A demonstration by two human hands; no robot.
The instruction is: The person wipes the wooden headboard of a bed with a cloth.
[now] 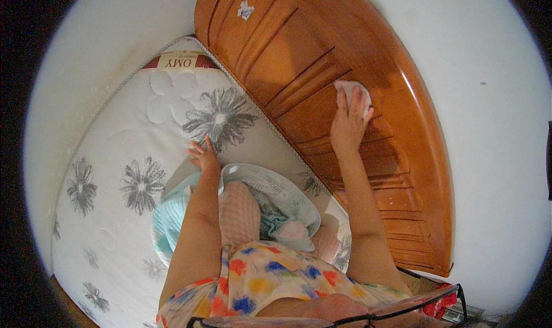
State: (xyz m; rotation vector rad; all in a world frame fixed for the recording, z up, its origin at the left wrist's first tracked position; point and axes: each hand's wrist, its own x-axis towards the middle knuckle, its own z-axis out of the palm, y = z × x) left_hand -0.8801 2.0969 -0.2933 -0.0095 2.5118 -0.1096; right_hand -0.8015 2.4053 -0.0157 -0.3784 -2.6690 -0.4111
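My right hand [348, 121] presses a small pale cloth [364, 94] flat against the panelled face of a glossy brown wooden headboard [315, 82]. The cloth is partly covered by my fingers. My left hand [204, 156], fingers spread and holding nothing, is over a white mattress [116, 134] printed with grey flowers; whether it touches the surface I cannot tell. Close by my left hand, a pale plastic basin [282, 177] with a leaf pattern rests on the mattress near my knees, with a bluish cloth [276, 224] in it. Light-blue fabric [170, 220] lies left of my knee.
White walls [487, 134] rise behind the headboard and along the mattress's left side. A torn white sticker [245, 10] is stuck on the headboard's upper part. A red item [440, 302] is at the lower right, beyond my glasses' frame [371, 317].
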